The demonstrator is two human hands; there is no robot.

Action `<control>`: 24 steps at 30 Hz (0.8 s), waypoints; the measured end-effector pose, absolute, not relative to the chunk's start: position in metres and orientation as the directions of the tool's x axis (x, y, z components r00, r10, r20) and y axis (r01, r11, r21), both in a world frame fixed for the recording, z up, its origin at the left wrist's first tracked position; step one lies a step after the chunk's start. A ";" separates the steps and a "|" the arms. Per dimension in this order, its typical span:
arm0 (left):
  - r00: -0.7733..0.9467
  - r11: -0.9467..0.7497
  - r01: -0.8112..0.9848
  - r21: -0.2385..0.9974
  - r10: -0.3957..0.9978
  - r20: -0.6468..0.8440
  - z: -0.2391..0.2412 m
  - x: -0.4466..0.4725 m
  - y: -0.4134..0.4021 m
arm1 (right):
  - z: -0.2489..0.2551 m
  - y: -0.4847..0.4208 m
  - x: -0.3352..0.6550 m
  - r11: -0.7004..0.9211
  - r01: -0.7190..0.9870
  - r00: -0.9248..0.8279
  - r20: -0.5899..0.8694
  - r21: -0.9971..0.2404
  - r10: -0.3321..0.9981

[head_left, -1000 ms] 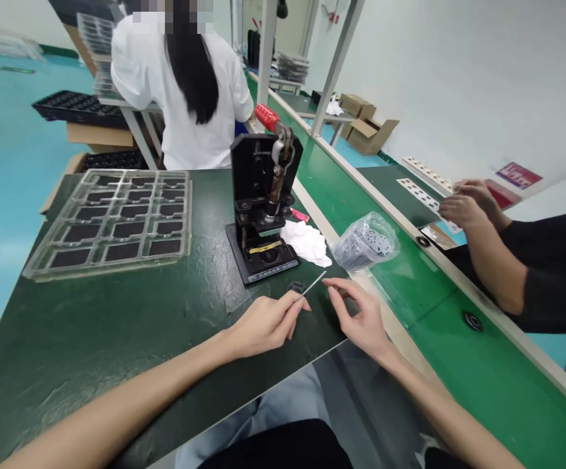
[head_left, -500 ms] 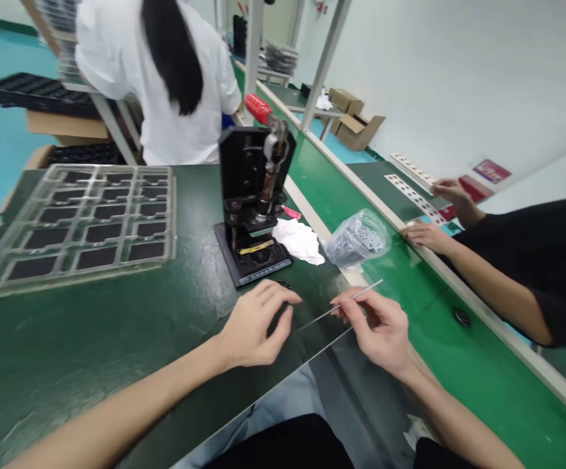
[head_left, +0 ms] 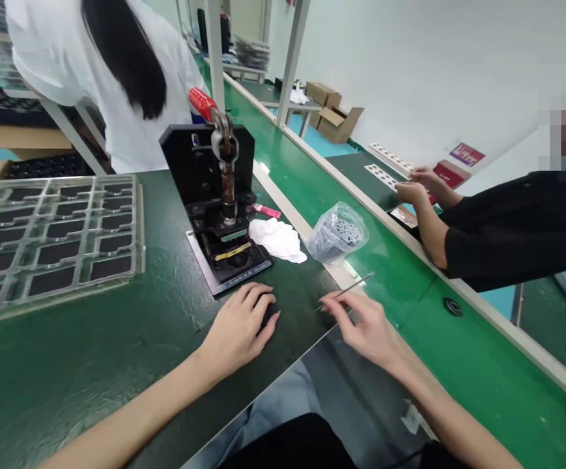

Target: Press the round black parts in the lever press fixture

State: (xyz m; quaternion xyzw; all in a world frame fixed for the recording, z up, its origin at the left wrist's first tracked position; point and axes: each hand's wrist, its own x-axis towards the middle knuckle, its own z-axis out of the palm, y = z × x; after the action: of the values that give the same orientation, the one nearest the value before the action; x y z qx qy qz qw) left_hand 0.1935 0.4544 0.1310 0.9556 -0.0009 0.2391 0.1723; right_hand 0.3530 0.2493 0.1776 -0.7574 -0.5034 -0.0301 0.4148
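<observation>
My left hand [head_left: 240, 324] is down on the green tabletop just in front of the press, its fingers curled round a small black part [head_left: 266, 315] that they mostly cover. In my right hand [head_left: 361, 323], thumb and fingertips pinch a thin grey metal rod [head_left: 358, 283], which slants up to the right over the table's corner. The black hand press [head_left: 209, 169] has a red lever handle, raised, and a yellow strip on its base. Close to the press lie a crumpled white cloth [head_left: 279, 238] and a pink-red tube or marker [head_left: 267, 210].
On the left lies a clear compartment tray [head_left: 139, 234] of black flat pieces. A plastic-lined tub [head_left: 339, 234] of small parts stands by the green conveyor [head_left: 410, 286], which carries a black ring-like piece [head_left: 452, 306]. One co-worker sits ahead; another handles white strips across the conveyor.
My left hand has come down onto the small black part and closed round it. The rod in my right hand has shifted slightly left. The camera view has turned rightward.
</observation>
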 end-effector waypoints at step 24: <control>0.900 -0.966 -0.012 0.258 0.101 0.423 0.134 0.183 0.442 | 0.156 0.260 0.420 -0.417 0.784 0.618 0.513 -0.460 0.596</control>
State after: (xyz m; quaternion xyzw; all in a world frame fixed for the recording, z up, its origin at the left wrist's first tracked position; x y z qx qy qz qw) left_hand 0.1825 0.4423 0.1343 0.9663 0.0230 0.2219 0.1282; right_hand 0.4196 0.2602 0.1559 -0.8305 -0.4155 -0.1363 0.3449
